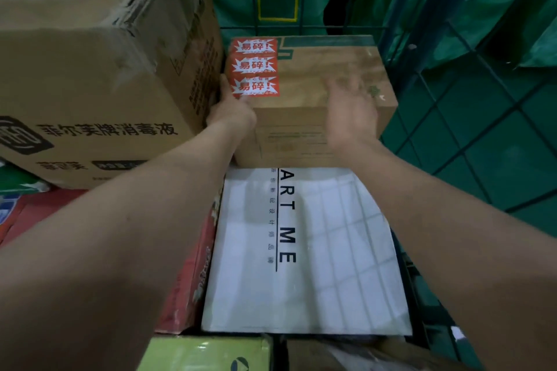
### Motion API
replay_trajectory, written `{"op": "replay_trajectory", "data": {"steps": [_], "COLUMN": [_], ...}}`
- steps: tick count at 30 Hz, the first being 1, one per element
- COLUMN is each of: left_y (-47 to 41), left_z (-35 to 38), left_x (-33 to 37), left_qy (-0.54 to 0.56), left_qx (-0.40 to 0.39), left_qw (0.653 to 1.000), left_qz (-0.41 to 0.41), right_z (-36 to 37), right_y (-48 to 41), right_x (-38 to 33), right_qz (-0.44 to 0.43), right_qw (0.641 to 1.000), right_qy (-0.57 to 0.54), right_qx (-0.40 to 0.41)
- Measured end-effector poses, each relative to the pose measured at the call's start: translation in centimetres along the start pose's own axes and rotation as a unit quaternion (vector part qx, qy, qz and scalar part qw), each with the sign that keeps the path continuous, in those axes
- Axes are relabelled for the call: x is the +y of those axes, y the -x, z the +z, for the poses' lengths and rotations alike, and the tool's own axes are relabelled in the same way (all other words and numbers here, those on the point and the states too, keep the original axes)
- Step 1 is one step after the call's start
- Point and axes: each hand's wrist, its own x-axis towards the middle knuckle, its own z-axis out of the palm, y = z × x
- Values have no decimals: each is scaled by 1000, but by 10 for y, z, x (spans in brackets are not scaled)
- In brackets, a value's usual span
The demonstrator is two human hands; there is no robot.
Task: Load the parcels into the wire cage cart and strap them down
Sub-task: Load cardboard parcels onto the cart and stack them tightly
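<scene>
1. Left hand point(232, 110) grips the near-left edge of the brown box point(325, 69).
2. Right hand point(352, 113) is spread open and blurred over the box; contact unclear.
3. The box sits in the wire cage cart point(452, 105), beside the large carton point(90, 63).

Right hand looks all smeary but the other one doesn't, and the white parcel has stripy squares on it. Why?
Head view: the right hand is motion-blurred, while the left hand at the edge of the stickered cardboard box looks sharper. Head view: the glossy white parcel shows a pale grid, probably a reflection. Head view: the light is dim overall.
</scene>
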Motion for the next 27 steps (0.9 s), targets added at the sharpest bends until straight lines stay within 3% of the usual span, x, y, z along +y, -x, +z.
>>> {"op": "replay_trajectory", "data": {"steps": [3, 11, 27], "left_y": [13, 56, 161], "left_z": [-3, -32, -139], "left_x": [-8, 5, 19], "left_qy": [-27, -101, -24], "left_qx": [-21, -77, -84], "left_qw": [999, 988, 990], "left_qz": [40, 83, 113], "right_z": [-1, -13, -125], "right_y": [19, 43, 118], "right_x": [-14, -19, -55], "right_qz": [-35, -27, 23], "right_qw": [999, 992, 977], "right_qy": [-9, -38, -169], "right_qx": [-14, -118, -125]}}
